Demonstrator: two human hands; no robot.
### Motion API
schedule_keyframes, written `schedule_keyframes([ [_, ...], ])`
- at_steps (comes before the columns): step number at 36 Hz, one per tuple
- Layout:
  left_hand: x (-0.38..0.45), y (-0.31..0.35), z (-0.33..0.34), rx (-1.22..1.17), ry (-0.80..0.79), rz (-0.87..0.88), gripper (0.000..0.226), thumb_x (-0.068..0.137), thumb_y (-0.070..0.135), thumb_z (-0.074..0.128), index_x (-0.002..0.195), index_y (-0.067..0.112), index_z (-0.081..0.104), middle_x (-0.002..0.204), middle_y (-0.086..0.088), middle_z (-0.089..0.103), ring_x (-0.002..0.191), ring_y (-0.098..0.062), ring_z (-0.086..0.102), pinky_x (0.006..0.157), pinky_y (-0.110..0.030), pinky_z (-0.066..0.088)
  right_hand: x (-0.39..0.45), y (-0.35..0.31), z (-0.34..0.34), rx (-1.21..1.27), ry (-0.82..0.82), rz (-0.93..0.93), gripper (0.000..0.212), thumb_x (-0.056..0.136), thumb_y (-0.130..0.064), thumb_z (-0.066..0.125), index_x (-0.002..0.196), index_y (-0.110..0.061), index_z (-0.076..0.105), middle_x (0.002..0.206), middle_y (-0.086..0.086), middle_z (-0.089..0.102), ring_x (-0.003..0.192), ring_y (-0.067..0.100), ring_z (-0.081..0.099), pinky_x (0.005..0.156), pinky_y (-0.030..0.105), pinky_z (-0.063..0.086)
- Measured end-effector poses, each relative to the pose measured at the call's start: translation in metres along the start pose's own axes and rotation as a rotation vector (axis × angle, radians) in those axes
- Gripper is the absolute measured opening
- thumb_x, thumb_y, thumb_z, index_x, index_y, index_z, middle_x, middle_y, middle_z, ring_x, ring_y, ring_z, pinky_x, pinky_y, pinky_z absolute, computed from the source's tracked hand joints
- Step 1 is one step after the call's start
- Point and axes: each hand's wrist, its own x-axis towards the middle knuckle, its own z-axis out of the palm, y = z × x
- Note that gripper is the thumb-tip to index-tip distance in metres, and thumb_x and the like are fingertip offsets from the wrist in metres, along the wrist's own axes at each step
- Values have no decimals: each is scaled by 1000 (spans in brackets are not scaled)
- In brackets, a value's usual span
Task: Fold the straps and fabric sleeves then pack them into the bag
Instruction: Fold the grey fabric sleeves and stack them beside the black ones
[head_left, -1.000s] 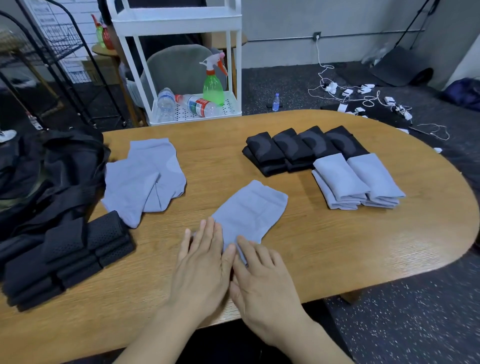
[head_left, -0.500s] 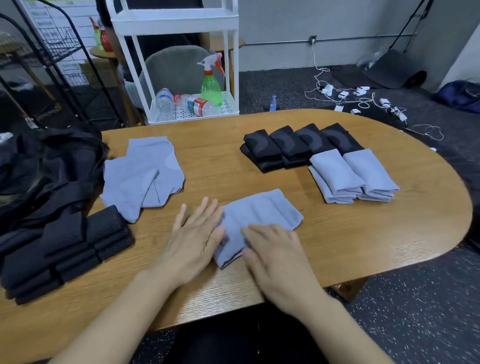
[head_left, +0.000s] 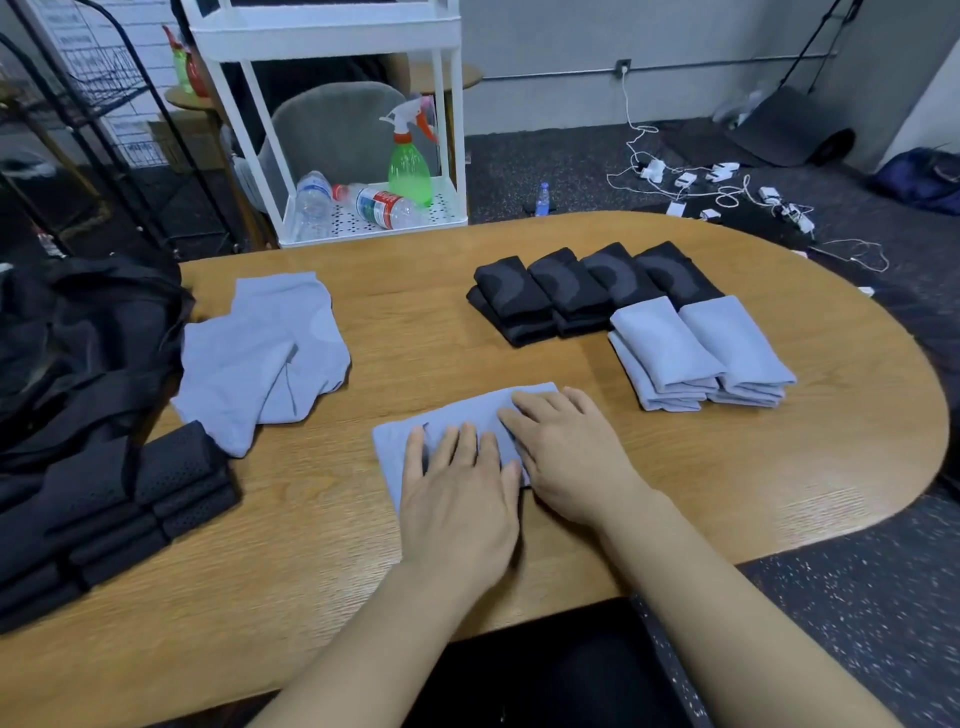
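Meanwhile both flat, open-grip hands (head_left: 460, 499) (head_left: 566, 457) press the grey sleeve (head_left: 395, 447) between unfolded sleeves (head_left: 260, 358) and folded stacks (head_left: 696, 348).

Pale blue sleeves (head_left: 457, 421), black folded sleeves (head_left: 571, 291) with grey curves, perforated black straps (head_left: 176, 462), light wood-grain table (head_left: 779, 467).

Two bare forearms, no sleeves, hands (head_left: 511, 478) w/o rings, maybe dark trousers

Matt grey cloth sleeve (head_left: 457, 415) under hands; wood-grain table (head_left: 727, 499), slight sheen; perforated black mesh straps (head_left: 171, 467) far left.
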Motion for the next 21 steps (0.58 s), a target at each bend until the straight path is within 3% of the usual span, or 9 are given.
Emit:
schedule_keyframes([
  [4, 7, -16, -1, 20, 16, 106, 78, 89, 48, -5, 131, 21, 55, 141, 6, 53, 140, -12, 37, 111, -34, -23, -10, -3, 5, -20, 101, 56, 48, 86, -33, 33, 108, -15, 72, 103, 8, 69, 84, 27, 64, 77, 38, 52],
  [8, 15, -32, -6, -26, -13, 222, 54, 93, 43, 24, 117, 19, 66, 128, 4, 64, 126, -16, 56, 114, -32, -14, -22, -11, 6, -37, 164, 148, 48, 88, -38, 34, 110, -18, 72, 101, 6, 66, 84, 26, 60, 74, 36, 47],
  [12, 23, -48, -7, -112, -10, 316, 65, 89, 49, 18, 133, 21, 58, 144, 7, 51, 140, -12, 39, 113, -28, -21, -33, -24, 6, -42, 153, 238, 50, 88, -40, 34, 113, -15, 70, 100, 7, 62, 85, 28, 57, 72, 38, 42],
  [21, 46, -68, -16, -126, -119, 488, 76, 79, 50, 16, 143, 27, 48, 153, 10, 37, 143, 2, 23, 112, -28, -27, -47, -54, 3, -64, 162, 373, 55, 91, -42, 32, 114, -8, 69, 93, 10, 60, 82, 31, 54, 71, 41, 28],
])
